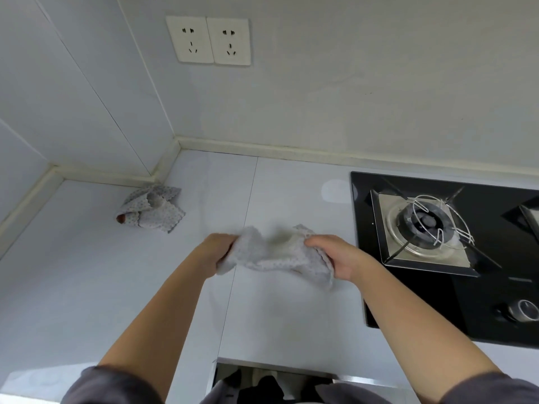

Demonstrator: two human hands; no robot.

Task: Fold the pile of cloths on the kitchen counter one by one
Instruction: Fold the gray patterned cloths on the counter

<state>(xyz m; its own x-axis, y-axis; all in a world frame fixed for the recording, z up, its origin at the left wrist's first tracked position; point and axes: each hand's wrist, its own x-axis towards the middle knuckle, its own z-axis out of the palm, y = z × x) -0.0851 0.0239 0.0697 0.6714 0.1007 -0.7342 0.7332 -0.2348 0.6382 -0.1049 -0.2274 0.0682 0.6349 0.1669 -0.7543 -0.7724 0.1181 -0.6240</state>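
Observation:
A white dotted cloth is bunched between both hands above the middle of the pale counter. My left hand grips its left end. My right hand grips its right end, and a corner of the cloth hangs below that hand. The cloth looks blurred. A second dotted cloth lies crumpled on the counter near the back left corner, with something small and dark red showing at its left edge.
A black gas hob with a burner and wire pan support fills the right side, a knob at its front. Two wall sockets sit above the counter. The counter's front edge has a notch below my arms.

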